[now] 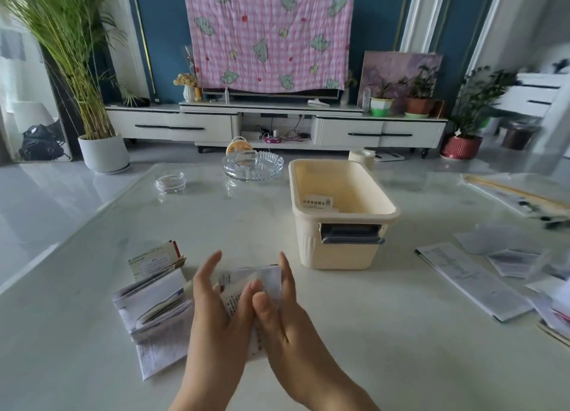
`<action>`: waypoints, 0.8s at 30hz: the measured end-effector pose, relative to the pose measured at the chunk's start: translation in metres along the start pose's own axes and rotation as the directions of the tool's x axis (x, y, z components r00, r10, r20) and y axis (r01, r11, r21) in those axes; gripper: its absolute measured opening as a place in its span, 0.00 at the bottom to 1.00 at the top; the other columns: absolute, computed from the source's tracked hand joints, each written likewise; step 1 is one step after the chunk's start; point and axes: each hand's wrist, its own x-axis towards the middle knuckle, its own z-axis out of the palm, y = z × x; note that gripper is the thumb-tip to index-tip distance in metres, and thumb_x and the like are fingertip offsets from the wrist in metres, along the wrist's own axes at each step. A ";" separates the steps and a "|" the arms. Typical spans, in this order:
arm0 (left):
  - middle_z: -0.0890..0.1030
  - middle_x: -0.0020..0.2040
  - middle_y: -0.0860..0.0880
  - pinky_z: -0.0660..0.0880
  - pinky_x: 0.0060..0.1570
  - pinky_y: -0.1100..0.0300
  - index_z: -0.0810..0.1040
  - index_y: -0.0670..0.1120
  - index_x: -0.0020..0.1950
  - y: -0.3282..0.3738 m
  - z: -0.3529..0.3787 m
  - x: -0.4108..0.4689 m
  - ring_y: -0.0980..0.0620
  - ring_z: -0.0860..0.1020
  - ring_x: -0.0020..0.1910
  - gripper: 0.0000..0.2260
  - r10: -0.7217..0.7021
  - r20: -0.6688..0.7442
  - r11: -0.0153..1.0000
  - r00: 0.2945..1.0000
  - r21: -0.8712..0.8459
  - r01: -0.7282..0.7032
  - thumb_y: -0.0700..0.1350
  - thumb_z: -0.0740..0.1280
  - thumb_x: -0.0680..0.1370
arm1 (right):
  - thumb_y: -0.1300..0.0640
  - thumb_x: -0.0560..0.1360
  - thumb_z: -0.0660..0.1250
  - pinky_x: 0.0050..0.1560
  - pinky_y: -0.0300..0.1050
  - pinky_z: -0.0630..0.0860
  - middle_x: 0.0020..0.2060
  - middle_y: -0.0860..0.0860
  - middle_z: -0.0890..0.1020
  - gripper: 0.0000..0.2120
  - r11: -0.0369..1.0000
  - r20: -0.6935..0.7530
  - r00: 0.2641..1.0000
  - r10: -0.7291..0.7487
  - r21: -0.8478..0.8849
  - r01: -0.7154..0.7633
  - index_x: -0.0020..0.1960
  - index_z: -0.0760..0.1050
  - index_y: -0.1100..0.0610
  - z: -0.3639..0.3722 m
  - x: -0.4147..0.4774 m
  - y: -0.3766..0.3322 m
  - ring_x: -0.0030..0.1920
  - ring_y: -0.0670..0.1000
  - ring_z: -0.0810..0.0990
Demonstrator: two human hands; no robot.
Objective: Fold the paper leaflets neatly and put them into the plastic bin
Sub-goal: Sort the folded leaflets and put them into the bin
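Note:
A white printed leaflet (265,279) sits between my two hands just above the near middle of the white table (385,333). My left hand (212,315) holds its left side, thumb laid over the paper and fingers raised. My right hand (287,327) pinches its right side, thumb in front and fingers behind. The cream plastic bin (342,256) with a grey handle stands just beyond to the right, and one folded leaflet (319,201) lies inside it. A heap of folded leaflets (157,305) lies left of my hands. Loose unfolded leaflets (472,282) are spread at the right.
A glass ashtray (253,165) and a small glass dish (170,181) stand at the table's far side, with a tape roll (361,157) behind the bin. More papers and a long strip (518,198) lie at the far right. A TV cabinet and potted plants stand beyond.

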 end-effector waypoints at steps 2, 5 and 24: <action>0.79 0.43 0.48 0.73 0.35 0.73 0.72 0.45 0.51 -0.005 0.003 0.000 0.54 0.80 0.40 0.07 0.011 0.035 1.000 0.999 0.013 -0.011 0.37 0.65 0.74 | 0.18 0.58 0.43 0.57 0.49 0.77 0.59 0.45 0.79 0.43 0.997 -0.016 0.999 0.051 -0.054 -0.052 0.69 0.52 0.34 -0.003 0.000 0.001 0.55 0.47 0.80; 0.78 0.36 0.46 0.71 0.27 0.73 0.71 0.43 0.41 -0.002 0.013 -0.004 0.53 0.79 0.32 0.05 0.020 0.042 0.999 0.999 0.037 -0.022 0.36 0.65 0.75 | 0.19 0.60 0.46 0.40 0.55 0.80 0.43 0.51 0.82 0.35 0.993 -0.184 0.980 0.071 -0.082 -0.087 0.49 0.66 0.46 -0.007 -0.002 0.003 0.42 0.54 0.82; 0.75 0.46 0.64 0.68 0.43 0.75 0.73 0.60 0.47 0.010 -0.035 0.008 0.61 0.73 0.45 0.04 0.265 0.158 0.810 0.951 0.498 -0.309 0.50 0.65 0.76 | 0.53 0.73 0.68 0.25 0.42 0.71 0.35 0.54 0.82 0.11 0.977 -0.138 0.989 0.045 0.213 -0.014 0.50 0.74 0.59 -0.027 -0.009 -0.007 0.27 0.50 0.77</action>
